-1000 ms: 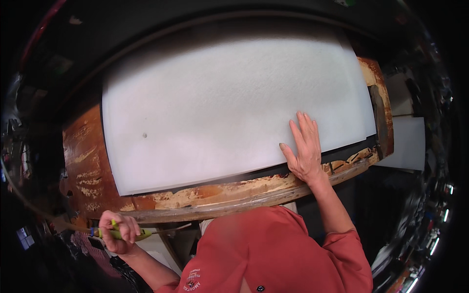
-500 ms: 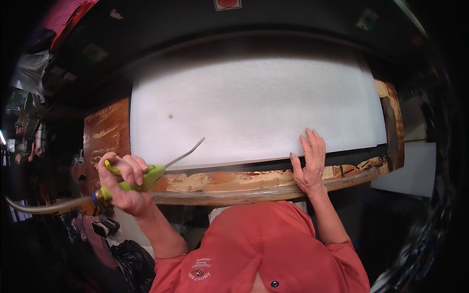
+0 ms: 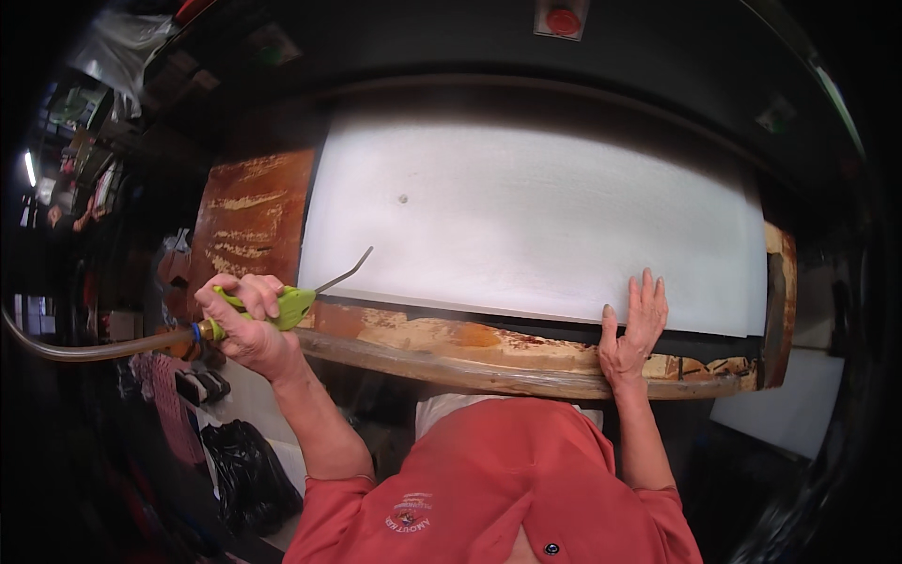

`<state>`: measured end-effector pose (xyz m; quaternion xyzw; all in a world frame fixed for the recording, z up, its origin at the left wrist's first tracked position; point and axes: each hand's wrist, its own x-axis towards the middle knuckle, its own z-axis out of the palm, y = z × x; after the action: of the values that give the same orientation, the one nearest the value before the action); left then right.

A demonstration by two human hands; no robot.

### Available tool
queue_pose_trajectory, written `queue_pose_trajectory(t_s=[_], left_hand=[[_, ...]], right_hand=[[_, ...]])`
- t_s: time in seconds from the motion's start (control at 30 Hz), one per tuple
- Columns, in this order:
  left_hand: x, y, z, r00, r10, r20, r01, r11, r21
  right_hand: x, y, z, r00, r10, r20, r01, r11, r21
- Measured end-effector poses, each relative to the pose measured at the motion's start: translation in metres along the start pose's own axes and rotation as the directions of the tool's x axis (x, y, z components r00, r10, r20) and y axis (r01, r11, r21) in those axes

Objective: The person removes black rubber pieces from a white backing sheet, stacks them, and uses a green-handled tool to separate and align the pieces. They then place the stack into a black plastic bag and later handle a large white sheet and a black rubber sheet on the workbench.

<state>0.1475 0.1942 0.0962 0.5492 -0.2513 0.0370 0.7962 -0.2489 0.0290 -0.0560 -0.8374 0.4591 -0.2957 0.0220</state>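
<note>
My left hand (image 3: 252,320) is wrapped round a lime-green air blow gun (image 3: 294,306). Its thin bent metal nozzle points up and to the right, over the near left part of a large white board (image 3: 536,216). A translucent hose (image 3: 113,351) runs from the gun's handle off to the left. On the board's near right edge lies my right hand (image 3: 637,329), fingers stretched out and holding nothing. A small dark spot (image 3: 403,198) shows on the board's left half.
The board lies on a worn wooden bench (image 3: 413,334) with peeling brown paint. Behind it is a dark machine body with a red button (image 3: 563,22). A pale sheet (image 3: 785,399) leans at the lower right. A black plastic bag (image 3: 246,475) sits at the lower left.
The view has turned, so bench and board appear shifted right and tilted. The blow gun's nozzle has moved left relative to the board. My right hand remains on the board's near edge.
</note>
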Motion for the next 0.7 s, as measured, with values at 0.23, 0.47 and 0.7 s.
queue_pose_trajectory(t_s=[0.23, 0.47, 0.7], left_hand=[[-0.001, 0.007, -0.012, 0.996, 0.084, -0.014, -0.083, 0.994, 0.069], [-0.011, 0.012, -0.013, 0.996, 0.075, 0.049, -0.079, 0.994, 0.075], [-0.027, 0.019, -0.001, 0.983, -0.012, 0.182, 0.011, 1.0, 0.008]], right_hand=[[-0.002, 0.001, 0.005, 1.0, -0.019, -0.004, 0.019, 0.999, -0.036], [0.004, -0.009, -0.003, 0.997, -0.016, 0.076, 0.028, 0.987, -0.16], [0.062, -0.025, 0.014, 0.977, -0.041, 0.207, 0.056, 0.996, -0.066]])
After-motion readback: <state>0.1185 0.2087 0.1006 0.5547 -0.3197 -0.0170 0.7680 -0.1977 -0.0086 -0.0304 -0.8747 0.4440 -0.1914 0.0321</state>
